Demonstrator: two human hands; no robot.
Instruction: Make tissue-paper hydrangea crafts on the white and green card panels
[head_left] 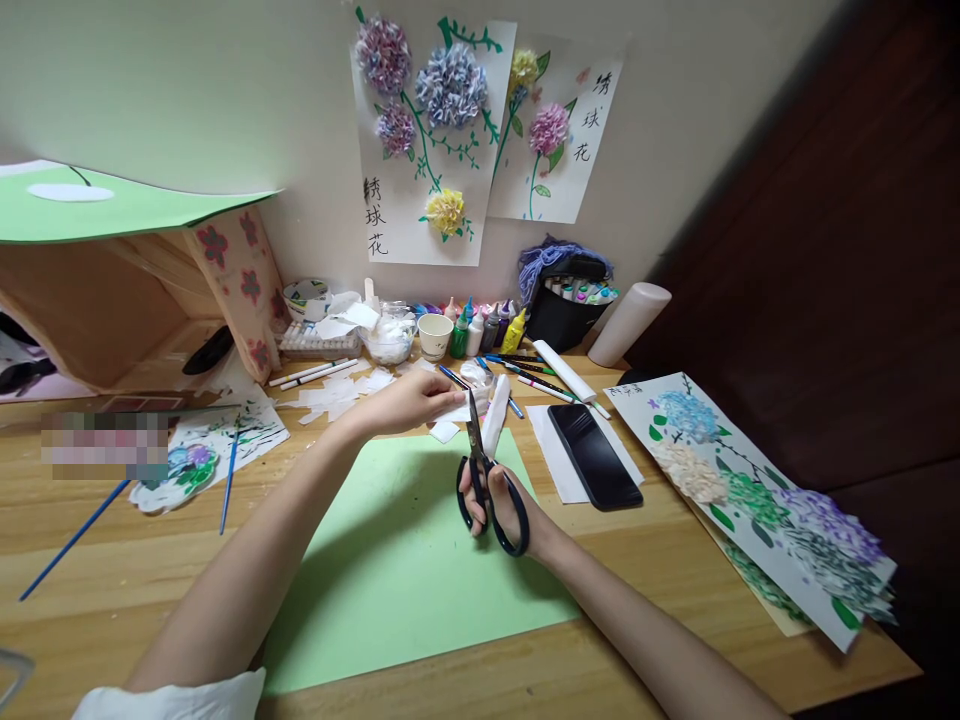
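My right hand [510, 505] grips a pair of black-handled scissors [477, 440], its fingers through the loops and the blades pointing away from me. Just left of the blade tips, my left hand [420, 402] pinches a small piece of white paper [463, 412]. The paper's edge is at the blades; whether they are cutting it I cannot tell. Both hands are over the far part of a light green sheet [390, 560] on the wooden table. A white paper square [445, 431] and a folded white strip [496, 415] lie close by.
On the right, a black phone [596, 455] rests on white paper, beside a flower picture [750, 500]. Paint bottles [491, 332], a paper cup [435, 336] and a black marker case [566, 310] line the wall. White scraps [330, 395], a paint palette [180, 475] and brushes [229, 480] lie left.
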